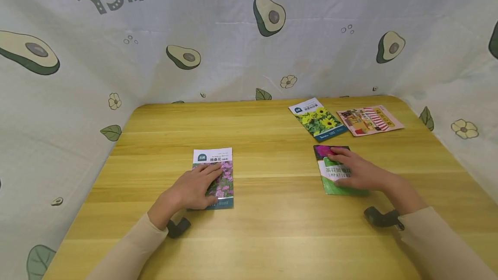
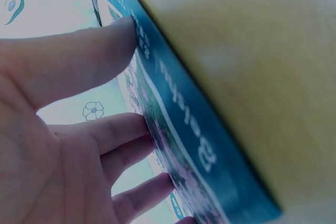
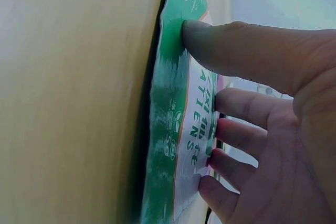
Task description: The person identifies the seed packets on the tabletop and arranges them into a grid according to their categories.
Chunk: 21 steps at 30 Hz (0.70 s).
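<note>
A seed packet with pink flowers and a blue bottom band (image 1: pixel 225 180) lies flat on the table, left of the middle. My left hand (image 1: pixel 196 187) rests on it, fingertips and thumb touching its face in the left wrist view. To the right lies a green and white seed packet marked IMPATIENS (image 1: pixel 330 176), with a magenta flower at its top. My right hand (image 1: pixel 359 171) rests on this one, fingers spread. In the right wrist view the thumb presses the green band (image 3: pixel 173 66), and the other fingertips touch the printed part. Each hand covers part of its packet.
Behind the right hand lie a yellow-flower seed packet (image 1: pixel 319 120) and a pink packet with a striped awning picture (image 1: pixel 371 120), close together. The wooden table (image 1: pixel 272 237) ends at the back against a white avocado-print cloth (image 1: pixel 233 25). Dark wrist-worn devices sit under both wrists.
</note>
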Motion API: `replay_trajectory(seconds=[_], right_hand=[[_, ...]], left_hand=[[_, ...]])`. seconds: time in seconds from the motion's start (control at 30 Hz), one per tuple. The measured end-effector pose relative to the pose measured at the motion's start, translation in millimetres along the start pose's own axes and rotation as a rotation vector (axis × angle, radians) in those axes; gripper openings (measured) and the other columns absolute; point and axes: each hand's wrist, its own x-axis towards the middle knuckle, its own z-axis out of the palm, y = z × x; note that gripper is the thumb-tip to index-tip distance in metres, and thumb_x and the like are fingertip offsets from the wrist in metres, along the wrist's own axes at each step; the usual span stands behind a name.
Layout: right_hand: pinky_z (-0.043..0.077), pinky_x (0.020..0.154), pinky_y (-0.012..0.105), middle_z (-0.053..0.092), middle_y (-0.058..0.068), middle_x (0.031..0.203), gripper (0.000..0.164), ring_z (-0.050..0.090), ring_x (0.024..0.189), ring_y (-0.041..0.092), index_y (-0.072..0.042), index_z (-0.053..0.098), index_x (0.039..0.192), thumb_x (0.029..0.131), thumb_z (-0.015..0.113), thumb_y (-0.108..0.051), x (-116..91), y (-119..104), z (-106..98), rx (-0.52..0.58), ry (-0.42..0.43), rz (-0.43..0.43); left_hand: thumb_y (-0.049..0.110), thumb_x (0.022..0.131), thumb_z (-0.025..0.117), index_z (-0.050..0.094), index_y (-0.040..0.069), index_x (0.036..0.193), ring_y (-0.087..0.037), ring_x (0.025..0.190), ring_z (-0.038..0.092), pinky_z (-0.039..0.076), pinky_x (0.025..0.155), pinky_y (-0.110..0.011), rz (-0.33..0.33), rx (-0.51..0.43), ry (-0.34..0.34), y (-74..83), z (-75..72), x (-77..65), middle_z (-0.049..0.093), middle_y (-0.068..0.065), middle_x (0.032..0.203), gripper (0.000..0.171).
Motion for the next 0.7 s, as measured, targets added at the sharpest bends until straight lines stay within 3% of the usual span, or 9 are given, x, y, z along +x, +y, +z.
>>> replay_trajectory(seconds=[0.7], right_hand=[[0.035, 0.106, 0.071, 0.032, 0.031, 0.151, 0.075, 0.034, 0.134, 0.058, 0.007, 0.048, 0.141, 0.082, 0.079, -0.028, 12, -15, 3, 0.012, -0.011, -0.038]], left_hand=[[0.033, 0.088, 0.071, 0.042, 0.007, 0.15, -0.04, 0.143, 0.038, 0.04, 0.109, -0.061, -0.012, -0.014, -0.006, -1.4, 1.4, 1.4, 0.038, -0.009, 0.16, 0.074]])
